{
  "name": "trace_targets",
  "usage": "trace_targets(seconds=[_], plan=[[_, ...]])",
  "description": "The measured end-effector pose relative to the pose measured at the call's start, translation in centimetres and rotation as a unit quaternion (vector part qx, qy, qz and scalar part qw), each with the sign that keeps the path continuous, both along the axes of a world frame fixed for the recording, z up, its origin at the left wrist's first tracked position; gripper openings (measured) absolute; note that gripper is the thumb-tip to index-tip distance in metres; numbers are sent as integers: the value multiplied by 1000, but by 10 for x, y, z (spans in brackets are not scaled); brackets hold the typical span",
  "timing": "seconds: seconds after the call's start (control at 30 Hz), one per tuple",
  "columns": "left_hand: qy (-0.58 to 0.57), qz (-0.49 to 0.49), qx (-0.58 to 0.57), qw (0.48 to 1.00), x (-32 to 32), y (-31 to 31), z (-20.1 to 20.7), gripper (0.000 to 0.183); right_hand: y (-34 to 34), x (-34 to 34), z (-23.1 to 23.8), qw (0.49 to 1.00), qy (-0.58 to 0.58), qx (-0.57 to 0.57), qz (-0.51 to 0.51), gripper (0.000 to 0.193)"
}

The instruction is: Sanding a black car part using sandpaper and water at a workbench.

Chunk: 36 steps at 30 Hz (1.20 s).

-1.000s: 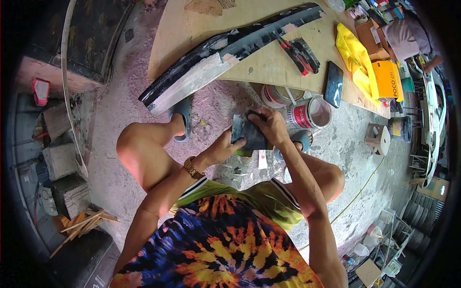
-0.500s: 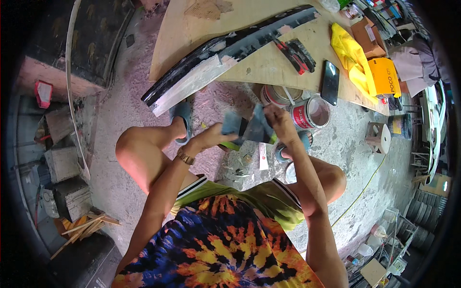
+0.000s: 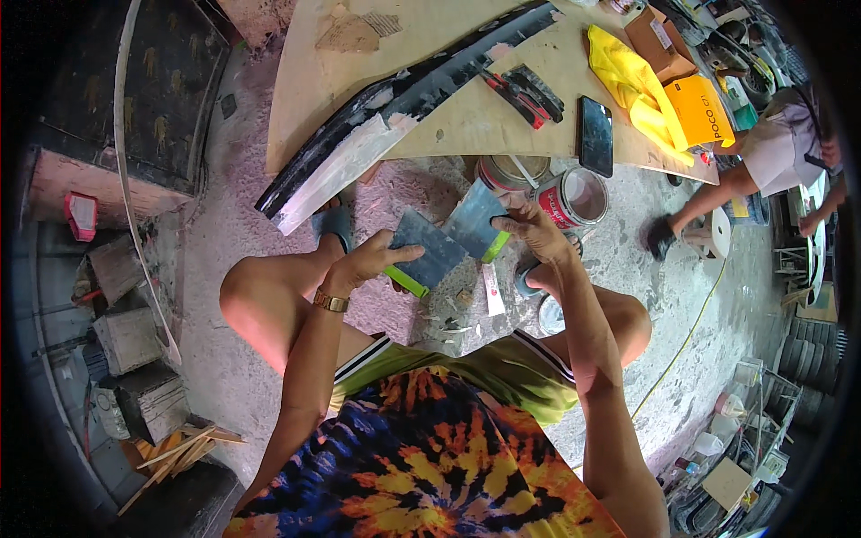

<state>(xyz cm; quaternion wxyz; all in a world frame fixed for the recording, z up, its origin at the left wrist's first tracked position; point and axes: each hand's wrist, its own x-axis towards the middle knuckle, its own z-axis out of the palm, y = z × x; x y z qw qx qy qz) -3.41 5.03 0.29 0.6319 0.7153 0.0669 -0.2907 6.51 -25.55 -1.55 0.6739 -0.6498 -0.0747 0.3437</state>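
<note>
My left hand (image 3: 363, 258) grips a flat filler spreader (image 3: 426, 244) by its green-edged end, thumb on the dark grey blade. In my right hand (image 3: 538, 233) is a second filler spreader (image 3: 472, 220), also dark with a green edge. The two blades meet or overlap between my hands, above the floor. Just beyond my right hand stand an open red-labelled can (image 3: 558, 204) and another can (image 3: 504, 183) with a pale stick at it. A white tube (image 3: 494, 296) lies below the right spreader. Past both hands, a long black panel (image 3: 430, 94) with pale filler patches rests on the plywood table.
The plywood table (image 3: 300, 67) also carries a black-and-red tool (image 3: 525, 97), a phone (image 3: 595, 139), a yellow cloth (image 3: 635, 94) and a yellow box (image 3: 700, 112). Another person (image 3: 773, 143) is at the right, beside a stool (image 3: 715, 235). A yellow hose (image 3: 683, 336) crosses the floor.
The spreaders have turned so that their blades now face up more plainly, and both hands have shifted. Another person has stepped into view at the right. My view has moved slightly.
</note>
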Motion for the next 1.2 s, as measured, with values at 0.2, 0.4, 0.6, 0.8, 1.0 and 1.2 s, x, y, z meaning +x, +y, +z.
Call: trace_targets(seconds=[0.2,0.4,0.6,0.8,1.0,1.2], plan=[[13,118,-80,990,-1,0,-8,36,10,-22,-6,974,35,-66,212,31],[40,88,-127,987,11,1,-17,30,-17,-9,-30,995,-45,-76,52,33],[9,127,-167,978,5,-6,-28,27,2,-1,-6,998,-68,3,-7,36],[6,132,-125,983,8,-1,-37,26,1,-16,-4,997,-19,-42,69,38],[3,163,-181,970,7,-9,-26,28,9,-7,-13,990,18,-48,-130,38],[-132,194,-156,959,-3,-35,-42,36,36,-22,-23,968,117,113,-191,24]])
